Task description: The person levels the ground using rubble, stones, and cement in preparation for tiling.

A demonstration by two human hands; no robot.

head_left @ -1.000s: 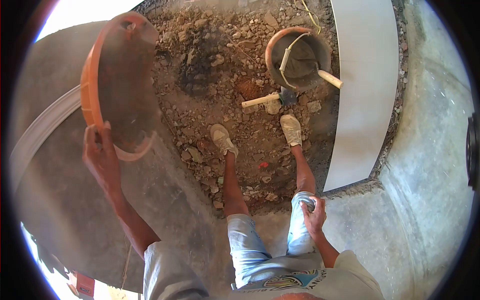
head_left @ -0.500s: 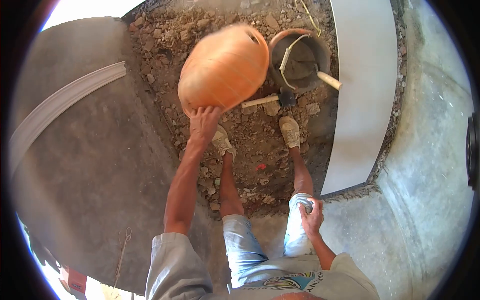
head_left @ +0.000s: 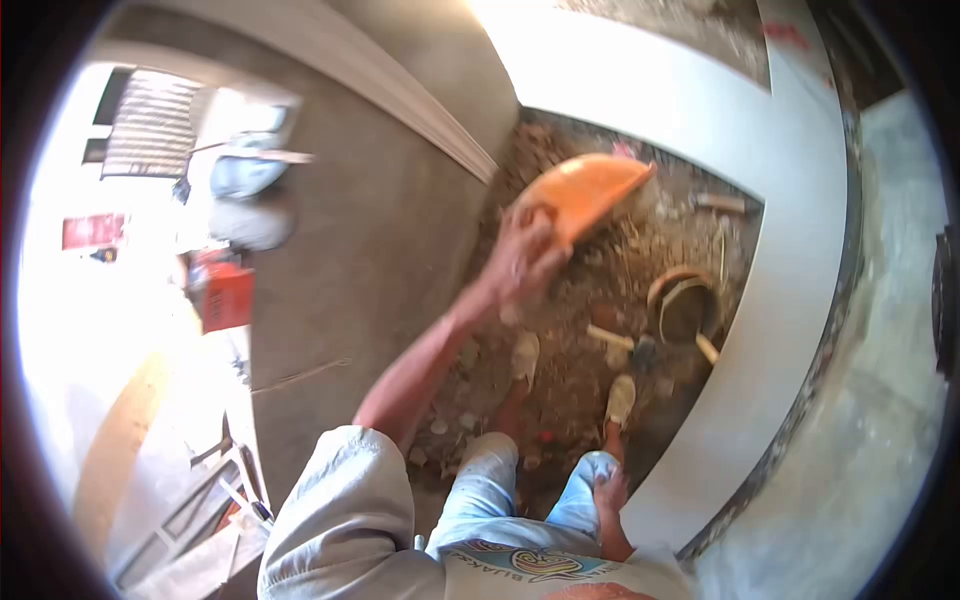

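Note:
My left hand [head_left: 525, 250] grips the rim of an orange plastic basin [head_left: 585, 195], held tilted above the rubble out ahead of me. Its far side is turned away from view. My right hand [head_left: 610, 492] rests on my right knee with nothing visible in it, its fingers lying against the shorts. On the dirt ahead of my feet lies a hammer [head_left: 612, 338] with a pale handle and a dark, blocky head. Beyond it stands a round bucket [head_left: 683, 273] with a pale handle across it. A tool's wooden handle [head_left: 708, 348] sticks out over the bucket's near edge.
Broken rubble and soil [head_left: 570, 390] cover the ground around my shoes. Pale panels [head_left: 800, 200] border it ahead and on the right. At left rises a grey plastered wall [head_left: 330, 270]. A red box [head_left: 225, 295] and a metal frame [head_left: 205, 490] are farther left.
My left hand has carried the basin forward, and it now shows more edge-on. The view has swung left and up, bringing in the bright area. My right hand stays at the knee.

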